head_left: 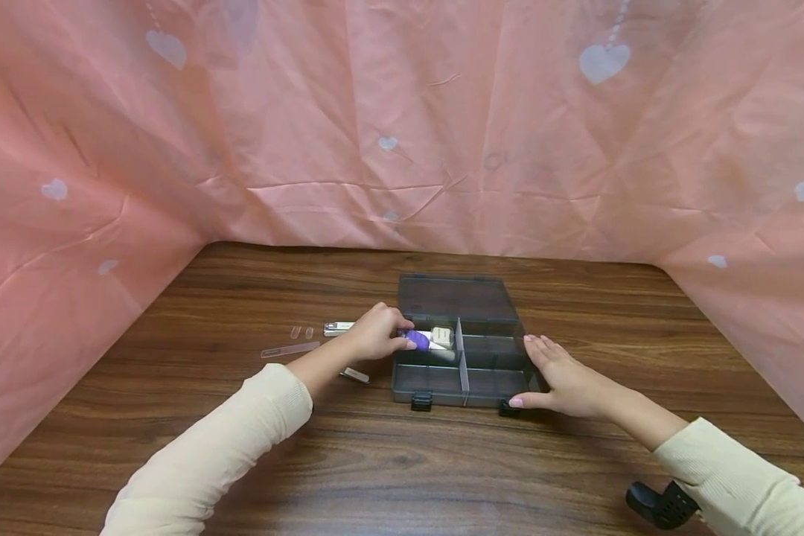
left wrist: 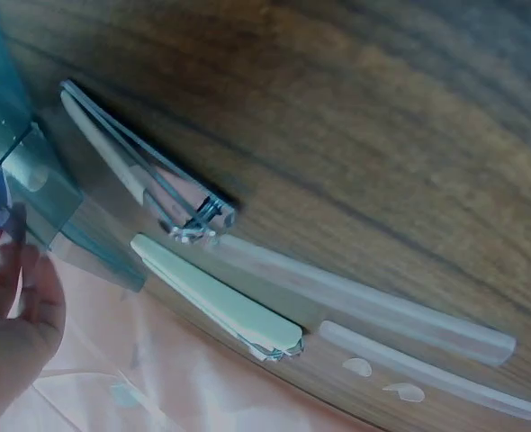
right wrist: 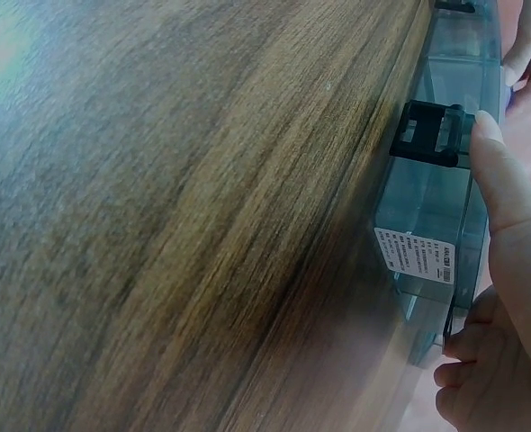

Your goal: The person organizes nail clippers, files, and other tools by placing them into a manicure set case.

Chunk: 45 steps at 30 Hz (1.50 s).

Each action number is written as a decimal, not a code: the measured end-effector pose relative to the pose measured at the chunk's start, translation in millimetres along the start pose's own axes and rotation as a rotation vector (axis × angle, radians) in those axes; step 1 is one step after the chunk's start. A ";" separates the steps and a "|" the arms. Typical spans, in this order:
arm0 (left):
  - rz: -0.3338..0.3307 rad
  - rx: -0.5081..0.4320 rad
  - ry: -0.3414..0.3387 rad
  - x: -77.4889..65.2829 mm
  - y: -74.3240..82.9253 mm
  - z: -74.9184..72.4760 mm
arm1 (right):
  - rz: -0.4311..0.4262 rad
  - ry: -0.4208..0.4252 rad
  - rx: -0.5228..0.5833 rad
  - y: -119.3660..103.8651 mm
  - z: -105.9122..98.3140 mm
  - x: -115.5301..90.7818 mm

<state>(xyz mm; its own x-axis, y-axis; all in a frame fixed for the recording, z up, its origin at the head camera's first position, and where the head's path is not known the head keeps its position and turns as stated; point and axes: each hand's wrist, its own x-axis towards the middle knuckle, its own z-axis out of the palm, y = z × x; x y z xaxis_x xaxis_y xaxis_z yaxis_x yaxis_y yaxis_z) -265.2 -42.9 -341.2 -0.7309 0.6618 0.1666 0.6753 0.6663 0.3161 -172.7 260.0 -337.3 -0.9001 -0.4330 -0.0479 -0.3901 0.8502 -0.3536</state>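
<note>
A dark translucent organizer box (head_left: 431,398) with dividers lies with its lid (head_left: 452,296) laid back. My left hand (head_left: 377,333) reaches over its left wall and pinches a small purple bottle-like item (head_left: 418,341) in the back left compartment. Beside that item sits a cream, square bottle-like item (head_left: 441,337). Straight fingers of my right hand (head_left: 569,380) rest along the box's right wall. Its thumb touches the front rim by the black clasp (right wrist: 427,133).
Left of the box lie two nail clippers (left wrist: 148,171) (left wrist: 216,306), clear strips (left wrist: 364,297) and two small clear nail tips (head_left: 296,332). A black object (head_left: 663,506) lies near the right sleeve. Pink curtain (head_left: 402,149) surrounds the wooden table (head_left: 402,476) at the back and sides.
</note>
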 end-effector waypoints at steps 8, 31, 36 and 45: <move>-0.033 -0.075 -0.037 0.3 -1.8 -0.2 | 0.001 0.004 -0.001 0.3 0.0 -0.5; 0.088 -0.251 0.316 -51.2 -9.9 -10.4 | -0.005 0.001 -0.011 -1.0 -1.5 -0.8; 0.051 -0.242 0.299 -71.0 -23.4 -7.6 | -0.003 0.000 -0.023 -0.8 -2.0 -0.1; -0.034 -0.253 0.224 -99.8 -48.1 -2.0 | -0.008 -0.005 -0.027 -0.5 -2.2 0.9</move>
<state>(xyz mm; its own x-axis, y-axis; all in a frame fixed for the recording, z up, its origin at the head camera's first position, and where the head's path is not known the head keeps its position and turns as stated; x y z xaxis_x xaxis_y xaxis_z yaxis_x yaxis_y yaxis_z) -225.0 -141.7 -371.1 -0.7753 0.5299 0.3438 0.6246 0.5619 0.5424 -173.7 259.9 -335.1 -0.8959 -0.4413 -0.0502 -0.4025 0.8545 -0.3284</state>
